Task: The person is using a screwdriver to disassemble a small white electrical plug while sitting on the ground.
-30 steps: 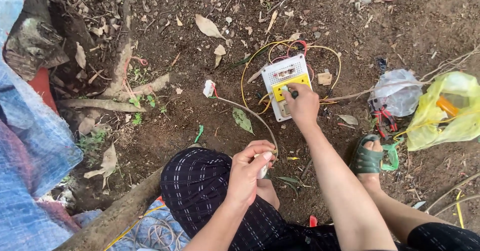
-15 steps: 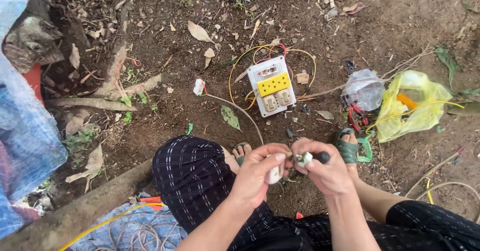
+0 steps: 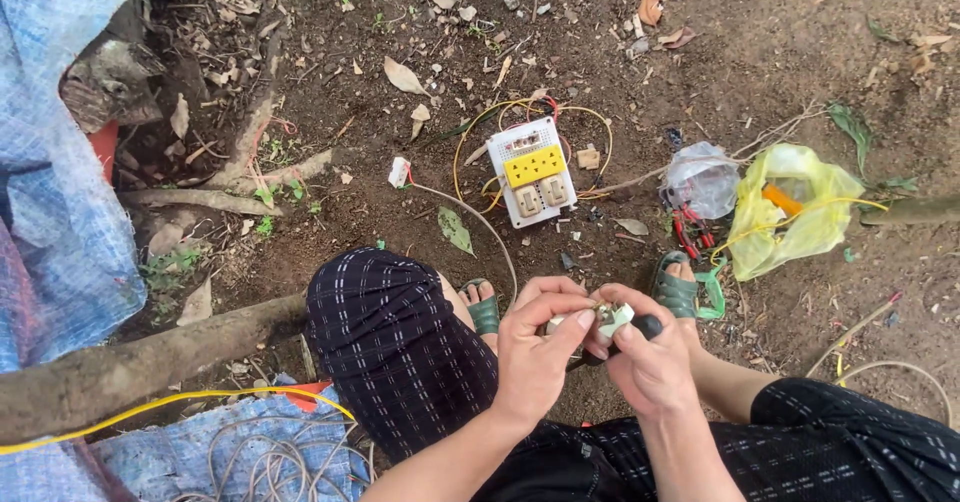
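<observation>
My left hand (image 3: 535, 357) and my right hand (image 3: 650, 362) meet in front of my knees, both gripping a small white electrical part (image 3: 610, 317). A dark tool handle (image 3: 648, 326) sticks out of my right hand's fingers. A thin grey cable (image 3: 480, 224) runs from my hands across the dirt to a small white plug (image 3: 399, 172). Farther ahead lies a white socket board (image 3: 532, 170) with a yellow panel, with yellow and red wires (image 3: 470, 142) looped around it.
A yellow plastic bag (image 3: 790, 212) and a clear bag (image 3: 700, 177) lie at the right, with red-handled pliers (image 3: 688, 230) beside them. Tree roots (image 3: 230, 177), a log (image 3: 130, 367), a blue tarp (image 3: 55, 212) and coiled cable (image 3: 270, 462) fill the left.
My right hand left the socket board and came back to my left hand. Both hands now grip the small white part together. The view shifted slightly.
</observation>
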